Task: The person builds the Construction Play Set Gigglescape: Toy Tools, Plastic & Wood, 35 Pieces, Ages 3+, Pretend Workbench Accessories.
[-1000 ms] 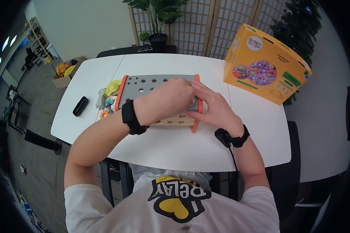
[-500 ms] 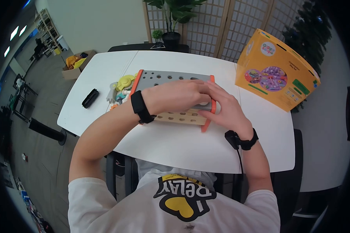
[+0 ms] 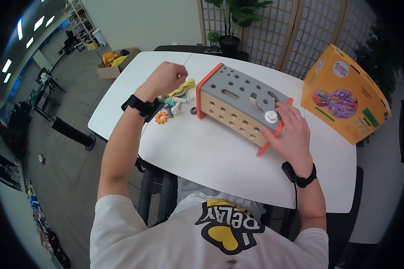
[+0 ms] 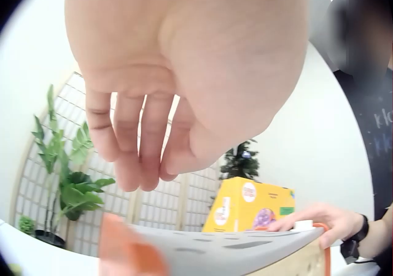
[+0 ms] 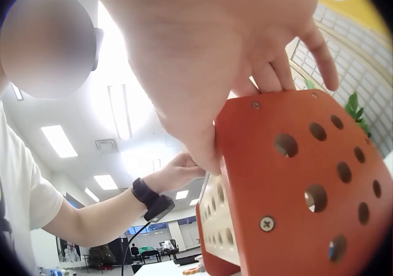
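1. Gripped by right hand (image 3: 294,136) at right end: toy workbench (image 3: 243,99). Thumb against near side, fingers over top edge of right red end panel (image 5: 285,178).
2. Left hand (image 3: 164,80): hovering near loose parts (image 3: 177,107), fingers loosely bent, nothing visible between them. Exact height cannot be told.
3. Position: toy workbench aslant in middle of table (image 3: 202,152), left red end panel (image 3: 199,101) toward far edge. Loose parts just beside it, toward left edge. Yellow box (image 3: 345,92) at far right corner.
4. Step, as judged: steadying toy workbench between fittings, white bolt (image 3: 271,117) sitting in top near right end. Next move probably calls for lowering left hand, pinching one part, bracing with right.
5. Count: toy workbench, 1; red end panels, 2; white bolt in top, 1; orange gear (image 3: 158,118), 1; dark round piece (image 3: 193,110) by left foot, 1; yellow box, 1. Loose parts overlapping, partly hidden; total cannot be told.
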A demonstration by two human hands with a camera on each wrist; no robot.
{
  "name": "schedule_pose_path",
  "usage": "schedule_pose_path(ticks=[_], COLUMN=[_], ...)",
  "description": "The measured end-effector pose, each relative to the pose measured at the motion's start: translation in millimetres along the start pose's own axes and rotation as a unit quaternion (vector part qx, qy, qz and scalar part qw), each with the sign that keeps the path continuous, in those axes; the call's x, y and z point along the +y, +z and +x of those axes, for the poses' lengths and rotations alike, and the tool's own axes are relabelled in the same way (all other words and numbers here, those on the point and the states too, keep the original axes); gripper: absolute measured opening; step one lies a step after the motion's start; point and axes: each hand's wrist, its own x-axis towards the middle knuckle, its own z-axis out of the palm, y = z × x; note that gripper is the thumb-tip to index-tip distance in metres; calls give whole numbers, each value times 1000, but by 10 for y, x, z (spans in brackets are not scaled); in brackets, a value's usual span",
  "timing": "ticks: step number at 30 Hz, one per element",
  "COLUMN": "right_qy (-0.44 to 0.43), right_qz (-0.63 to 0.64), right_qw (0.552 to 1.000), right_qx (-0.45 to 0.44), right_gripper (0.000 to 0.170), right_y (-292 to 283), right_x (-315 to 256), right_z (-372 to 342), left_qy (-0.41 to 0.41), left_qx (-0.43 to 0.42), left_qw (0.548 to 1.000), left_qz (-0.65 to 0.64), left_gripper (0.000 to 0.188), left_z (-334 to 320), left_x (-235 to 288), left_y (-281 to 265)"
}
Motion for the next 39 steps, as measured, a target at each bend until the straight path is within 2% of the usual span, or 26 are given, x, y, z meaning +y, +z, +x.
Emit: schedule_pose_path(ticks=[3, 7, 13, 16, 19, 23, 24, 27, 30, 31, 35, 36, 39], right_qy=[8, 12, -12, -35, -67, -83, -84, -77, -72, -70, -64, -63, -62], right_qz=[-36, -50, -50, -47, -26, 1, 3, 12, 15, 15, 20, 21, 21], right_qw=[999, 999, 998, 998, 995, 992, 992, 992, 993, 993, 994, 994, 994], right_qx=[11, -5, -33, -36, -71, -94, -95, -94, -91, -90, -89, -89, -87], right_gripper=[58, 58, 66, 71, 75, 79, 80, 80, 81, 81, 81, 81, 81], right_y=[31, -37, -161, -206, -301, -378, -367, -341, -327, -324, -302, -295, -285], right_x=[-55, -167, -197, -173, -63, 15, 27, 43, 28, 26, 23, 17, 10], right_z=[-41, -56, -123, -148, -150, -145, -151, -172, -182, -185, -194, -192, -201], left_qy=[-110, -135, -101, -133, -62, -63, -108, -131, -153, -120, -103, -61, 40], left_qx=[-114, -191, -210, -239, -174, -158, -186, -145, -96, -68, -39, -8, 38], left_qw=[985, 970, 967, 958, 979, 983, 974, 979, 983, 989, 979, 974, 972], left_qz=[74, 62, 104, 81, 87, 65, 69, 53, -38, -58, -174, -219, -228], left_gripper=[22, 34, 39, 40, 31, 26, 27, 24, 24, 25, 30, 32, 35], left_z=[-177, -378, -524, -518, -620, -685, -681, -721, -760, -781, -804, -815, -812], left_x=[-257, -449, -552, -761, -836, -772, -675, -596, -372, -240, 443, 472, 798], left_y=[149, 374, 568, 697, 706, 539, 446, 320, 223, 199, 130, 242, 322])
